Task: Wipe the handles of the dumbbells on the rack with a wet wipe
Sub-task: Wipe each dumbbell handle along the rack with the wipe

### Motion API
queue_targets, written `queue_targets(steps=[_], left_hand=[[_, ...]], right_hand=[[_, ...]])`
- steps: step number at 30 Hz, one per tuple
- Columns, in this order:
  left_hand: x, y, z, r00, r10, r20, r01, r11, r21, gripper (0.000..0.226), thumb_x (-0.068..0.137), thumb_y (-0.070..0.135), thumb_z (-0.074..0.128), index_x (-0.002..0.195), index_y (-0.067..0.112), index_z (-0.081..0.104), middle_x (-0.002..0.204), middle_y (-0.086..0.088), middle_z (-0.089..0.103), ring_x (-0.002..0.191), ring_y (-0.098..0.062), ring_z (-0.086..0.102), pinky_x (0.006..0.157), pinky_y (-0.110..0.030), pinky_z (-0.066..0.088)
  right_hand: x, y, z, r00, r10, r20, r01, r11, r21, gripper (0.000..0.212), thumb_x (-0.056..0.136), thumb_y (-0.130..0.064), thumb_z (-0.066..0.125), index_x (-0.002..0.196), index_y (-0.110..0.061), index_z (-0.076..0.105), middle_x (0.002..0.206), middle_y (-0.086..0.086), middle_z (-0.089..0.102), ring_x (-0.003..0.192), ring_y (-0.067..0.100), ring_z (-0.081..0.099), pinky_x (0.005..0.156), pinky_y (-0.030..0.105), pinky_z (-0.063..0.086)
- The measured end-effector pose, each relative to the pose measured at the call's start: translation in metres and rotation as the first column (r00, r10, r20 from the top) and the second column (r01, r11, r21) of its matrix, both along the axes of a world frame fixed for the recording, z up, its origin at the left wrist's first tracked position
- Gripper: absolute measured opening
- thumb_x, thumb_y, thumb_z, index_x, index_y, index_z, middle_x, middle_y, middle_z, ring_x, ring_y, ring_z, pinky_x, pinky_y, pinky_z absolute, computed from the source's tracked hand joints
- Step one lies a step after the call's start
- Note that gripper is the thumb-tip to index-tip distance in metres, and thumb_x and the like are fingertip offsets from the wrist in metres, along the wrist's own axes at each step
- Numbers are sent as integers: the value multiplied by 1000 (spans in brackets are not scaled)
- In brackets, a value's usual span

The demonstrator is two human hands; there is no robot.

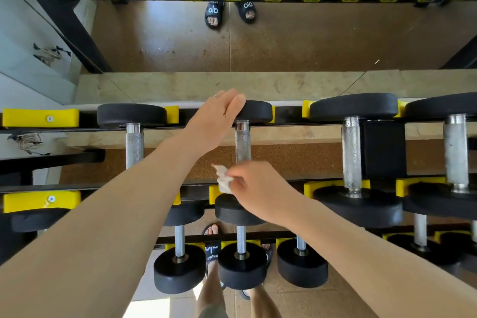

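A black dumbbell with a knurled steel handle (243, 144) lies across the top tier of the rack, in the middle of the view. My left hand (216, 119) rests with straight fingers on its far head (258, 111). My right hand (258, 188) pinches a crumpled white wet wipe (223, 179) just left of the handle's near end, above the near head (232, 210). The wipe sits beside the handle; whether it touches the steel I cannot tell. Other dumbbells with steel handles lie to the left (134, 144) and to the right (351, 155).
Yellow cradles (41, 117) line the black rack rails. A lower tier holds smaller dumbbells (241, 263). A mirror (284, 41) behind the rack reflects the floor, sandalled feet and dumbbell heads. My own feet in black slides stand below the rack.
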State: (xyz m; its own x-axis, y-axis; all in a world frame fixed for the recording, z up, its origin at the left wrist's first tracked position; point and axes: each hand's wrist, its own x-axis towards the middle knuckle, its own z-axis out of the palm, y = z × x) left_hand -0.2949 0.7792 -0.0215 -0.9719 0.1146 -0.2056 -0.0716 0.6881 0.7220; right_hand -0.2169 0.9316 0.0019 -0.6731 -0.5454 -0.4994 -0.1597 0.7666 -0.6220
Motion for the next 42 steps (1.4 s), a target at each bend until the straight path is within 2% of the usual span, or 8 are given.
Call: queue_targets(steps=[3, 8, 14, 23, 27, 32, 37, 42], left_hand=[[0, 1, 1, 1000, 6, 12, -6, 1000, 5, 45, 110, 40, 27, 100, 6, 54, 93, -13, 54, 85, -23, 48, 71, -26, 36], [1, 0, 1, 1000, 8, 6, -8, 1000, 12, 46, 110, 41, 27, 98, 6, 54, 92, -14, 54, 85, -22, 48, 72, -27, 35], [2, 2, 4, 1000, -1, -9, 1, 1000, 32, 41, 111, 33, 30, 92, 3, 51, 84, -9, 50, 81, -21, 42, 67, -31, 28], [3, 3, 4, 1000, 6, -12, -6, 1000, -19, 37, 111, 35, 28, 87, 14, 47, 80, 2, 44, 73, -7, 41, 65, -16, 31], [3, 4, 5, 1000, 13, 11, -13, 1000, -25, 41, 111, 38, 27, 91, 10, 49, 81, 1, 44, 71, -10, 40, 66, -24, 34], [4, 5, 7, 999, 34, 11, -34, 999, -13, 42, 110, 39, 28, 90, 9, 49, 81, 0, 44, 70, -10, 39, 66, -25, 33], [5, 7, 9, 999, 36, 17, -35, 999, -34, 41, 110, 40, 26, 89, 12, 48, 81, -1, 46, 70, -12, 41, 65, -28, 35], [4, 7, 10, 999, 46, 9, -46, 997, -54, 41, 111, 37, 27, 94, 8, 50, 82, -3, 48, 72, -12, 42, 66, -31, 33]], right_hand=[[6, 8, -10, 991, 131, -3, -131, 990, 52, 31, 100, -21, 43, 109, -11, 71, 109, 5, 68, 89, 14, 65, 81, 26, 54], [-25, 41, 3, 981, 116, 159, -148, 965, 214, 30, 97, -17, 48, 67, -17, 54, 63, -2, 54, 49, 7, 46, 48, 15, 36], [-38, 19, 0, 849, -193, -493, 90, 970, -224, 21, 97, -12, 52, 113, -13, 67, 108, -3, 66, 94, 9, 55, 84, 17, 39], [-47, 32, -39, 721, 182, -669, -152, 983, 103, 42, 85, -4, 59, 127, -6, 61, 127, 7, 62, 111, 22, 55, 97, 34, 50], [-52, 42, -44, 663, -747, -52, 729, 660, -180, 26, 99, -13, 48, 117, -11, 67, 94, 1, 65, 80, 10, 57, 68, 18, 42], [-59, 5, -34, 72, -639, 766, 969, 228, 98, 22, 94, -4, 55, 116, -1, 59, 95, 10, 57, 77, 14, 51, 67, 24, 45], [-30, 8, -15, 734, -666, 132, 679, 717, -160, 20, 98, -15, 47, 89, -17, 65, 72, -3, 57, 61, 4, 48, 54, 12, 37], [-1, 5, 0, 991, -65, -118, 41, 979, -198, 27, 101, -12, 44, 116, -9, 66, 98, 4, 65, 76, 6, 59, 65, 12, 43]])
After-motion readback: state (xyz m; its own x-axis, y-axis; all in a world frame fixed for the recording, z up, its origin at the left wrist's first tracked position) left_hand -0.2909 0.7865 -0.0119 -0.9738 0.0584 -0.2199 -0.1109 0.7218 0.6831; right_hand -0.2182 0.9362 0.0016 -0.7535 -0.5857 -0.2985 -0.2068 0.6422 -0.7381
